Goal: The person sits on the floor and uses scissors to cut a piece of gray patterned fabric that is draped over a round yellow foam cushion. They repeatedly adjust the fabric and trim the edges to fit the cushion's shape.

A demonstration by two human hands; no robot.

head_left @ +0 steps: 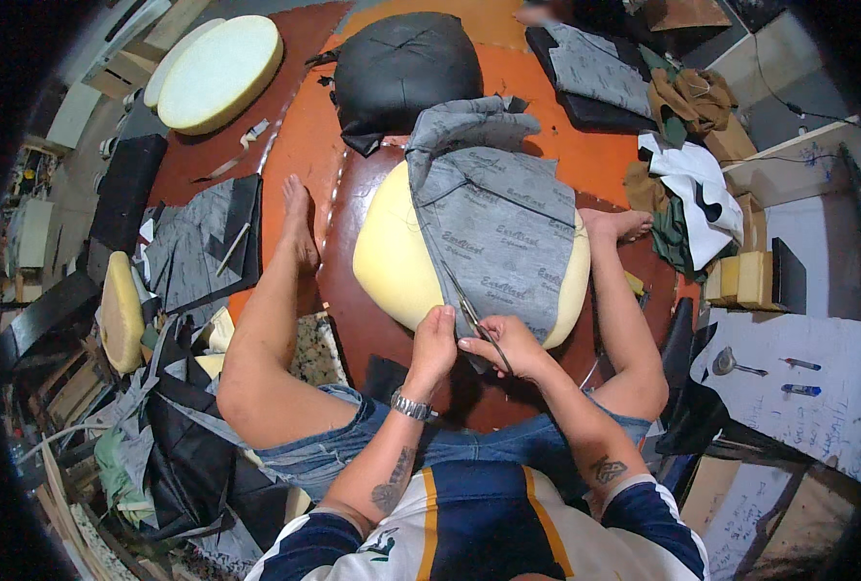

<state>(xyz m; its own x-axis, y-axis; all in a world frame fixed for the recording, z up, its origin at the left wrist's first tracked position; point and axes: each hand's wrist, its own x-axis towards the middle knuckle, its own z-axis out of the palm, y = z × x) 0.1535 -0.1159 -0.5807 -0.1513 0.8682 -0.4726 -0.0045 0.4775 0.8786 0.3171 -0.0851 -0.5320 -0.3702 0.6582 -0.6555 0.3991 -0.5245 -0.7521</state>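
Note:
A rounded yellow foam cushion [380, 254] lies between my legs, with printed grey fabric [527, 218] draped over most of it. The fabric's far end is bunched up in folds. My right hand [510, 345] is closed around the handles of dark scissors [466, 302], whose blades point away from me along the fabric's left edge. Beside it, my left hand [434, 351] pinches the near edge of the grey fabric; its fingertips are partly hidden. The two hands are close together at the cushion's near side.
Beyond the cushion sits a black upholstered seat cushion [411, 73]. Round pale foam [222, 77] lies at the far left, near grey and black fabric pieces [193, 242]. Fabric scraps [692, 189] are heaped on the right, by a white board [789, 387] bearing pens and a small ladle-shaped tool.

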